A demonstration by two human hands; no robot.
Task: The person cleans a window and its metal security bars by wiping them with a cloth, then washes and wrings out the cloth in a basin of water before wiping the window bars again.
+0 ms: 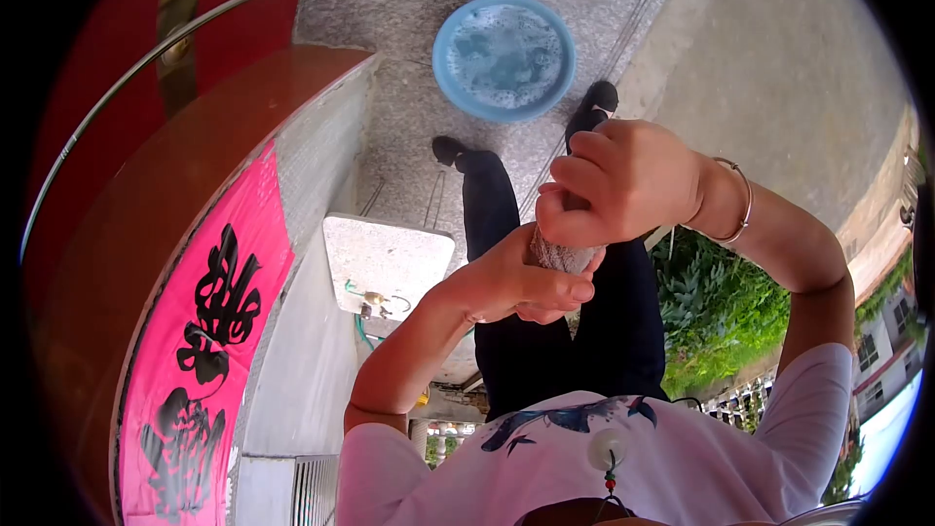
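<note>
In front of my thighs, my left hand [531, 278] is closed around a bunched, greyish-pink cloth [562, 254] with a rough texture. My right hand [623, 180], with a bangle at its wrist, is curled into a fist directly above, gripping the upper end of the same cloth. The two hands touch, and most of the cloth is hidden inside them. Beyond my feet, a round blue basin [445, 78] of foamy water stands on the ground, apart from both hands.
A small white-topped stool or table [390, 248] stands to my left, with a tap and green hose near it. Behind it runs a wall bearing a pink banner [258, 321] with black characters. A metal rod [195, 24] crosses the upper left. Green plants [721, 282] grow at right.
</note>
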